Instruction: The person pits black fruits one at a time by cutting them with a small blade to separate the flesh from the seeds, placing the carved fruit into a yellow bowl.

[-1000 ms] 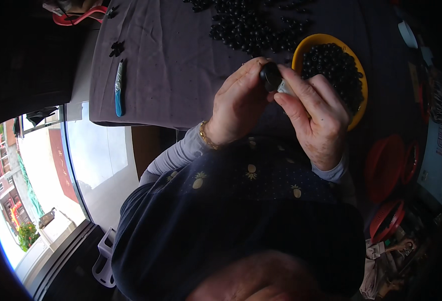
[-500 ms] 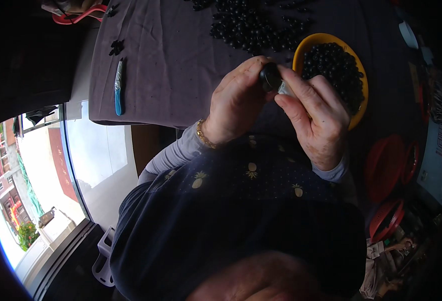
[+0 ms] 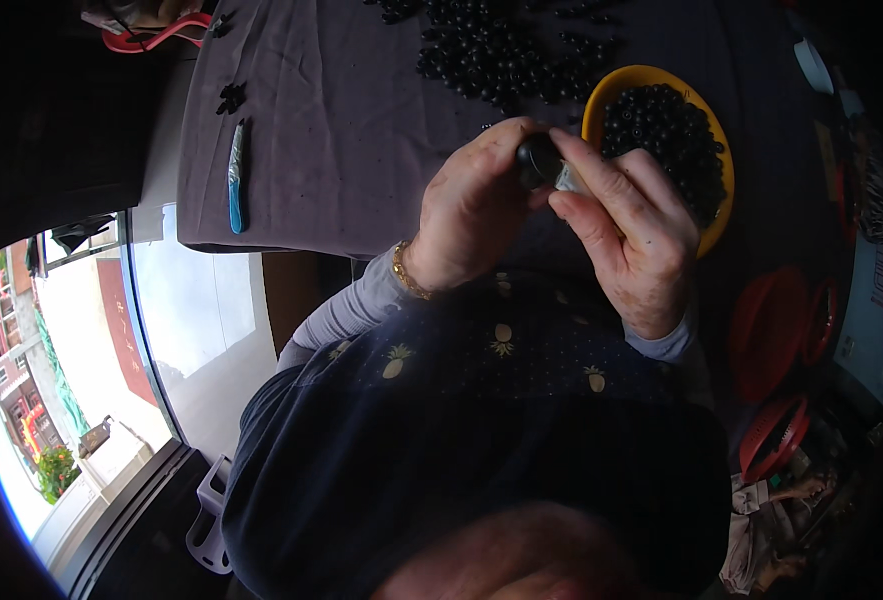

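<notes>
My left hand (image 3: 469, 195) is closed around a round black piece (image 3: 536, 161), whose dark smooth face points toward me. Its exact kind does not show. Close beside it, my right hand (image 3: 643, 235) pinches a small whitish piece (image 3: 567, 179) between thumb and fingers, right up against the black piece. Most of the whitish piece is hidden by the fingers. A yellow bowl (image 3: 727, 205) full of small round black pieces (image 3: 661, 125) stands just beyond my right hand. Past my hands, a loose heap of similar black pieces (image 3: 481, 60) lies on the dark tablecloth (image 3: 351, 150).
At the table's left lies a slim tool with a blue handle (image 3: 236, 190), near a few small black bits (image 3: 231, 97). A red strap-like thing (image 3: 156, 38) sits at the far left corner. Red baskets (image 3: 771, 440) stand low on the right.
Both hands hold nearly the same pose. The black piece has shifted very slightly in my left hand; otherwise little differs.
</notes>
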A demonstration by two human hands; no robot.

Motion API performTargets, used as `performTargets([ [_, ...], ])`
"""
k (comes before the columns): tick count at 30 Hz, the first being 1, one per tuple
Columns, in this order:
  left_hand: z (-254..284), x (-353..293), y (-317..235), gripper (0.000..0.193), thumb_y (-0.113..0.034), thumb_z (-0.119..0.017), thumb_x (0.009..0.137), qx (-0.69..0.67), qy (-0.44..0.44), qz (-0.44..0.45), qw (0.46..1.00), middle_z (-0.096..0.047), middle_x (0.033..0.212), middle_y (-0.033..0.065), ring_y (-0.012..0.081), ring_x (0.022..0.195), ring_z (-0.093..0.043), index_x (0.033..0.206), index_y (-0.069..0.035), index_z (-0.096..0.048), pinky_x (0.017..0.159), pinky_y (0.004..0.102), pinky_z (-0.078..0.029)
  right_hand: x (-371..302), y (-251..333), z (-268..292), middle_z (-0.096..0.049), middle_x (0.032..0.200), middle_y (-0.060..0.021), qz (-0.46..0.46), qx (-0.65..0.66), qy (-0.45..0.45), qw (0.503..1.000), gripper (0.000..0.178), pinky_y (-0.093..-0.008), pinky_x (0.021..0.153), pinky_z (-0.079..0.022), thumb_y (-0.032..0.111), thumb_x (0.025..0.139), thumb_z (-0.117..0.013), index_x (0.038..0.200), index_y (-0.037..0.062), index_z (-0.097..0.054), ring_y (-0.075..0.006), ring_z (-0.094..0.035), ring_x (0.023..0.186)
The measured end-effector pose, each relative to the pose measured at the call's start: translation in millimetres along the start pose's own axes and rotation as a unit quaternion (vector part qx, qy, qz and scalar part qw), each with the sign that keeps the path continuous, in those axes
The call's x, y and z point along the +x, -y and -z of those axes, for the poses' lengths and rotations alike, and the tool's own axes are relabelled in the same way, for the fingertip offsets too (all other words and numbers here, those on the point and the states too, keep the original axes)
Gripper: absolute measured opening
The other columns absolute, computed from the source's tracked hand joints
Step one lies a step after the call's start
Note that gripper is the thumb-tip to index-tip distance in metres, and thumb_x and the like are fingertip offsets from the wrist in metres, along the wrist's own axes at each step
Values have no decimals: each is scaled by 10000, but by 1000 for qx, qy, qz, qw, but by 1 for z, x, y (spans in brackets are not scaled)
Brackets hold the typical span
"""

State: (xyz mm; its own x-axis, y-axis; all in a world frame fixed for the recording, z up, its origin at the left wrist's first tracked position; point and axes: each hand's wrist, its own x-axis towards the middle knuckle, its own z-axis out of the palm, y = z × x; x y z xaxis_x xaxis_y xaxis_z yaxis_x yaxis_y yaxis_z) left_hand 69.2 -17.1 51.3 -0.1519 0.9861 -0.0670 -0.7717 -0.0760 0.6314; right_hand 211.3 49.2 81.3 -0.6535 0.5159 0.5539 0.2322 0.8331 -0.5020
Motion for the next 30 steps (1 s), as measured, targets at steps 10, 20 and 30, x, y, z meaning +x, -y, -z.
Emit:
performTargets([
  [10, 1, 0, 1, 372, -323, -431, 951, 19, 30, 20, 999, -515, 842, 32, 123, 734, -454, 1078, 9, -542, 676, 270, -401, -4, 3, 2, -545, 738, -36, -3, -9, 16, 1000, 358, -231, 529, -466, 37, 792, -692, 1142, -4, -628, -98, -555, 628],
  [20, 7, 1, -1, 398, -332, -380, 985, -5, 57, 44, 997, -561, 893, 64, 147, 769, -538, 1072, 20, -546, 673, 291, -465, -5, 2, -4, -501, 671, -13, -18, 9, -27, 999, 362, -245, 489, -454, 154, 729, -758, 1057, 33, -668, -122, -513, 565],
  [30, 12, 4, -6, 390, -331, -394, 989, -19, 56, 79, 995, -595, 863, 72, 151, 744, -549, 1058, 14, -563, 666, 285, -464, -2, 0, -5, -526, 681, -1, -14, 6, -12, 1000, 357, -227, 483, -466, 153, 743, -751, 1070, 39, -664, -92, -526, 571],
])
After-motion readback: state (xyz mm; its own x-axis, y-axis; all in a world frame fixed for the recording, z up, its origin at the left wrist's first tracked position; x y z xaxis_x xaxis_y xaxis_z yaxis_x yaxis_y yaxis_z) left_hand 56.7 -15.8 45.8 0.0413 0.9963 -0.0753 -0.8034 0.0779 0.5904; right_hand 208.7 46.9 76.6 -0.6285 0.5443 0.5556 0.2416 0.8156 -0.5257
